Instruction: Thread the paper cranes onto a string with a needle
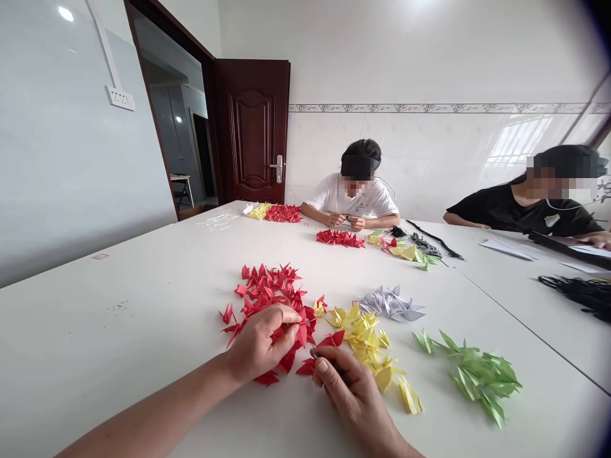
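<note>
L hand point(260, 343) lies on the near edge of the red crane pile point(270, 299), fingers pinched together on one red crane point(300, 334) at its fingertips. That crane's long axis runs roughly upright-tilted, pointed end up toward the far side of the worktop point(119, 305). R hand point(348, 391) sits just right of the L hand, thumb and forefinger closed on a small dark item point(314, 352); too small to tell what it is. A second red crane point(331, 339) lies just above the R thumb, wing tips pointing right; a third point(306, 367) touches the worktop just left of that thumb.

Piles near the hands, 4 colours, 1 pile each:
- red, behind and under the L hand, dozens, too many to count
- yellow cranes point(367, 346), just right of the R hand, approx 15+, strung in a line running away-left to near-right
- lilac cranes point(391, 304), beyond the yellow, a small cluster, count unclear
- green cranes point(472, 372), well right of the R hand, long axis of the pile slanting near-right

2 other people across the worktop: person in white tee point(353, 194), hands together over more red and mixed piles; person in black tee point(529, 203) at far right.
</note>
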Available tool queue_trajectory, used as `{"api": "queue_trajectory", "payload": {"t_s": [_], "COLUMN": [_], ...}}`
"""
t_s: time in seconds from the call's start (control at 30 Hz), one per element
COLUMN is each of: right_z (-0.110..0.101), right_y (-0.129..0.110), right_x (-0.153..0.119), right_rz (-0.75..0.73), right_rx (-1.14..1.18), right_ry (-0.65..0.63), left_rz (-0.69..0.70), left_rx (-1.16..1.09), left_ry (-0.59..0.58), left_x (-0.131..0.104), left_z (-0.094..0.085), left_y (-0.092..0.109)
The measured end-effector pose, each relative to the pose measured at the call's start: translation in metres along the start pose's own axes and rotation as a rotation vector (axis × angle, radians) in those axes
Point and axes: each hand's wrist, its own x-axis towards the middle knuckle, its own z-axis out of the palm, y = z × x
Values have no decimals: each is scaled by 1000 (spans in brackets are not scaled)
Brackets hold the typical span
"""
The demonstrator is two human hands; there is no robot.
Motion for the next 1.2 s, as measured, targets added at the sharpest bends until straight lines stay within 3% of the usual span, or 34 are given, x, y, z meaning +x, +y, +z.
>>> {"api": "queue_trajectory", "payload": {"t_s": [0.13, 0.4, 0.8, 1.0, 1.1, 1.2], "right_z": [-1, -2, -2, -1, -1, -1], "right_y": [-2, -4, -2, -1, -1, -2], "right_x": [0, 2, 3, 2, 2, 3], "right_rz": [7, -7, -36, -4, 16, 35], "right_rx": [-17, -104, -153, -86, -75, -83], "right_ry": [-7, -9, -14, -18, -14, -29], "left_rz": [140, 223, 218, 260, 162, -124], "left_rx": [18, -24, -45, 2, 107, 245], "left_ry": [-12, -62, -142, -113, -52, 19], "left_x": [1, -1, -1, 2, 5, 7], "left_z": [-1, -1, -3, -9, -17, -29], "left_y": [-1, 1, 4, -1, -16, -37]}}
